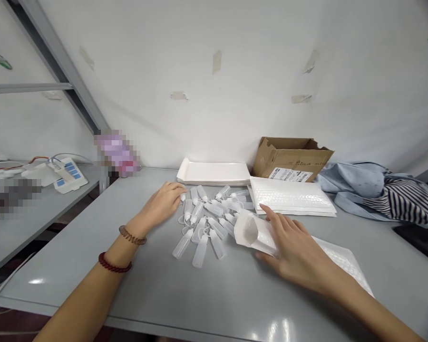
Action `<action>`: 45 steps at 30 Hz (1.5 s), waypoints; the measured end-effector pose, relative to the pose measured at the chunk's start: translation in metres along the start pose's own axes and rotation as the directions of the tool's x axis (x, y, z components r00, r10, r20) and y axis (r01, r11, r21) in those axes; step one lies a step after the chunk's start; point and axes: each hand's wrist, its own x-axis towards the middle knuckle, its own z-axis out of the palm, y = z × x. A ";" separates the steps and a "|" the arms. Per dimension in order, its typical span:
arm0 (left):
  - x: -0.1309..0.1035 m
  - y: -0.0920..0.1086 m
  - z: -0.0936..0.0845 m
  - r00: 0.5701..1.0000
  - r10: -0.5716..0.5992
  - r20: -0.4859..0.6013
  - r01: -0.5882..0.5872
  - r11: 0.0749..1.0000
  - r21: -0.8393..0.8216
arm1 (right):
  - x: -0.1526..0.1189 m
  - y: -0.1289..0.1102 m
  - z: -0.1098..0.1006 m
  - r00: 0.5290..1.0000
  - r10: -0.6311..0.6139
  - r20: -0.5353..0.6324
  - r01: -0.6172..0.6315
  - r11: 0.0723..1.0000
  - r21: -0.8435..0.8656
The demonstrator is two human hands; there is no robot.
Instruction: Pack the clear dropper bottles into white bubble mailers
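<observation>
Several small translucent squeeze bottles (200,249) with white caps lie spread over the middle of the grey table (157,294). My left hand (164,202) is at the left back edge of this group, its fingers curled down at a bottle's white cap (183,196); the fingertips are partly hidden. My right hand (288,242) grips a white bubble mailer (258,233), thumb below and fingers above. The mailer's mouth is open and faces left, beside the bottles. Another bubble mailer (342,261) lies flat under my right forearm.
Behind the bottles is a stack of white mailers (214,172). More bubble mailers (292,195) lie to its right, before an open cardboard box (292,156). A blue cloth bag (356,180) rests at the right. A power strip (70,175) sits on the left table.
</observation>
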 end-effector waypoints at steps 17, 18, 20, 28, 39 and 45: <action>-0.006 0.005 -0.040 0.983 -0.159 0.096 0.168 0.981 -0.097 | -0.002 0.012 -0.009 0.993 0.066 0.101 -0.055 0.993 -0.109; -0.007 0.016 -0.047 0.986 -0.154 0.067 0.162 0.978 -0.135 | -0.002 0.011 -0.008 0.998 0.047 0.051 -0.042 0.995 -0.094; -0.009 0.044 -0.054 0.995 -0.103 -0.019 0.084 0.894 -0.440 | -0.002 0.006 -0.006 0.998 -0.004 -0.058 0.001 0.998 -0.056; -0.020 0.122 -0.005 0.985 0.173 -0.012 -0.125 0.655 -0.745 | -0.007 -0.016 0.002 0.976 -0.133 -0.175 0.145 0.988 0.055; -0.022 0.108 -0.007 0.992 0.114 -0.063 -0.129 0.915 -0.382 | -0.006 -0.019 0.007 0.969 -0.146 -0.200 0.156 0.987 0.036; -0.020 0.102 -0.015 0.974 -0.027 0.227 0.148 0.832 -0.535 | -0.005 -0.019 0.008 0.977 -0.143 -0.160 0.148 0.989 0.019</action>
